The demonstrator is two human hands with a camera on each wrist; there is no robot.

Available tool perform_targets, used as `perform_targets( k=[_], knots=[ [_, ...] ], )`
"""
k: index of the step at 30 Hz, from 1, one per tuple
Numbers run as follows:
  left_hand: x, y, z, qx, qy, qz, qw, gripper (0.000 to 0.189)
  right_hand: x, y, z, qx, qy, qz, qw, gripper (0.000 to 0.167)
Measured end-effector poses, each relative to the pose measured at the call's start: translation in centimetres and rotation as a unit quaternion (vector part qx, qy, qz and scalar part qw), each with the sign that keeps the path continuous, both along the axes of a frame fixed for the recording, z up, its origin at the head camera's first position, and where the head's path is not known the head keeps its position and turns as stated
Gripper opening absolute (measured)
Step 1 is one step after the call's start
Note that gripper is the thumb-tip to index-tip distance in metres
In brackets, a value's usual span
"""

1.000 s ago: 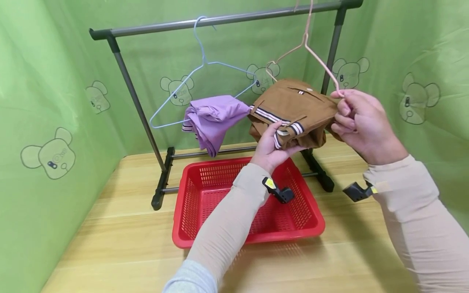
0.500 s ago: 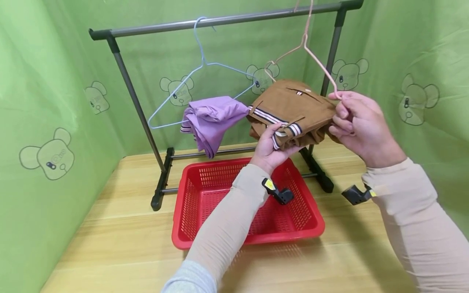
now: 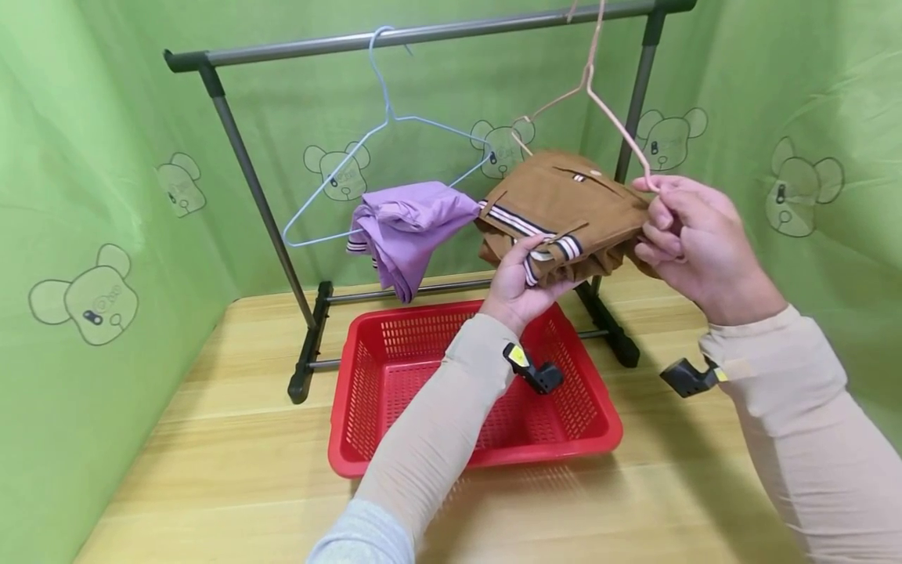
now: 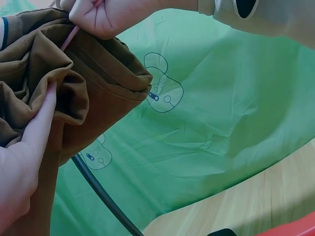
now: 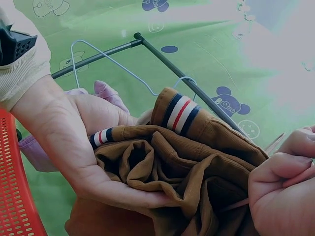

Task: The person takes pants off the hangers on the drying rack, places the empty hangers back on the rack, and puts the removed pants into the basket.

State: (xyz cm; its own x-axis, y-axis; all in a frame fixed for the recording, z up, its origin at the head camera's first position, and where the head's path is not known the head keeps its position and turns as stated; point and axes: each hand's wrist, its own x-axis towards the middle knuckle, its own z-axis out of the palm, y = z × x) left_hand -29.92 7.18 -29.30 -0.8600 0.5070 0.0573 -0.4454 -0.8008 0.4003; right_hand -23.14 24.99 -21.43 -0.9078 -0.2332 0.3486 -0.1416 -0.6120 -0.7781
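Observation:
A folded pair of brown trousers (image 3: 564,196) with a striped waistband hangs over a pink wire hanger (image 3: 620,129). My left hand (image 3: 520,290) grips the trousers at the waistband, thumb on top and fingers beneath. In the right wrist view, the left hand's fingers reach under the bunched brown folds. My right hand (image 3: 698,239) pinches the hanger's right corner, beside the trousers' right edge. The left wrist view shows the right hand (image 4: 106,17) above the folds, with a short piece of pink wire running into the cloth.
A metal rack (image 3: 303,48) stands behind the hands. From it hangs a blue hanger (image 3: 338,168) carrying folded purple cloth (image 3: 412,223), left of the brown trousers. Below the hands, a red perforated basket (image 3: 341,423) rests on the wooden surface (image 3: 232,462). Green sheeting (image 3: 92,196) surrounds everything.
Both hands keep the same hold on trousers and hanger. Only the head view has shifted very slightly.

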Motion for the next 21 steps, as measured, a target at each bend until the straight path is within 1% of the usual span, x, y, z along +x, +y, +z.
perform_targets(
  k=[9, 14, 21],
  knots=[
    [0.09, 0.05, -0.34, -0.008, -0.016, 0.014, 0.9997, 0.010, 0.15, 0.16, -0.46, 0.025, -0.006, -0.021, 0.9994, 0.029],
    [0.10, 0.35, -0.49, -0.012, -0.014, 0.005, 0.9998, 0.012, 0.20, 0.33, -0.74, 0.012, 0.000, -0.019, 0.9998, 0.028],
    [0.12, 0.64, -0.47, -0.013, -0.019, 0.000, 0.9997, 0.012, 0.28, 0.48, -0.72, 0.011, 0.004, -0.018, 0.9998, 0.028]
  ],
)
